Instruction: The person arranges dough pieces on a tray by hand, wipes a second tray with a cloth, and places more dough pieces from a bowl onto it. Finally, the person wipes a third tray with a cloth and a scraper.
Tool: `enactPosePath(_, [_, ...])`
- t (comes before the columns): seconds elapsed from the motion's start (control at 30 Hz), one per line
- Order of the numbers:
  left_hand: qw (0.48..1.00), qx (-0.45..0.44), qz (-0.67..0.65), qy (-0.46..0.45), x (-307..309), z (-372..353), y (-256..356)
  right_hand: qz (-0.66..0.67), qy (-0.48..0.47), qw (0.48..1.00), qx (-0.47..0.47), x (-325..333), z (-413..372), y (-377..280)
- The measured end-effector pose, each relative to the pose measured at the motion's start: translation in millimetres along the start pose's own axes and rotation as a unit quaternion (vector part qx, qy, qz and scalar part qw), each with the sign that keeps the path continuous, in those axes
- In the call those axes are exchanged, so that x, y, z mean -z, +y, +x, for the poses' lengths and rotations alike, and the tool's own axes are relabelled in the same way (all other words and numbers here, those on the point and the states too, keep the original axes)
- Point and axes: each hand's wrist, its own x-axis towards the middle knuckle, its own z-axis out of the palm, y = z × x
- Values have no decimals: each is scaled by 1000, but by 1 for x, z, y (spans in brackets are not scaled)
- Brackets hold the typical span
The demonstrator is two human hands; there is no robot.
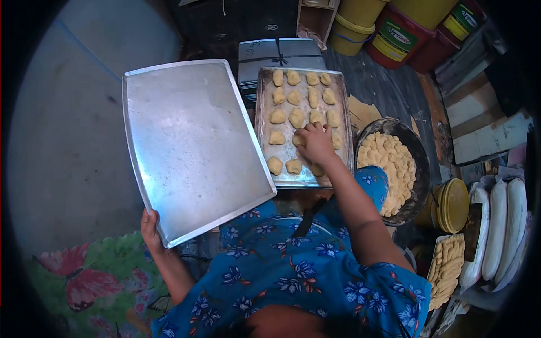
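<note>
My left hand (pixel 150 231) is closed on the lower left edge of a bare metal tray (pixel 197 135), which is tilted at the left. Right of it lies a second tray (pixel 286 181) with rows of dough lumps (pixel 296 118). Over its lower middle, my right hand (pixel 317 143) has its fingers curled on a dough lump (pixel 299 140), which they partly cover. A dark round basin (pixel 421 194) heaped with small dough pieces (pixel 389 163) stands to the right of the trays, beside my knee.
Strapped flat boxes (pixel 248 71) stand behind the trays. Yellow tubs (pixel 345 37) and red buckets (pixel 393 42) are at the back right. A lidded yellow bucket (pixel 454 205), shaped dough on a board (pixel 446 270) and long white packages (pixel 496 231) sit at the right. A butterfly-patterned cloth (pixel 84 276) lies lower left.
</note>
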Motion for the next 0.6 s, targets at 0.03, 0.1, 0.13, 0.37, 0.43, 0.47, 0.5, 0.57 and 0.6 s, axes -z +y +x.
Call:
enactPosePath(0.03, [1000,-3,1,4,0,-1,1,6,10,1000,2,0,0,1])
enactPosePath(0.1, [1000,-8,0,5,-1,-2,2,20,39,999,21,-3,-2,0])
enactPosePath(0.13, [1000,-12,-3,4,-2,-2,2,27,59,997,40,-6,-2,-4])
enactPosePath(0.37, [1000,-14,-19,-3,4,-1,0,50,-94,988,116,-1,-25,-30])
enactPosePath(0.43, [1000,-16,-11,2,-5,-3,4,61,-97,989,98,-5,-29,-27])
enactPosePath(0.47, [1000,-17,-7,5,-9,-4,6,55,-98,989,93,-5,-30,-24])
enactPosePath(0.5, [1000,-16,-6,6,-10,-4,7,50,-99,990,88,-3,-30,-24])
enactPosePath(0.57, [1000,-15,-4,9,-11,-4,9,61,-74,992,81,1,-30,-28])
enactPosePath(0.6, [1000,-16,-5,6,-11,-4,9,66,-60,993,75,3,-30,-30])
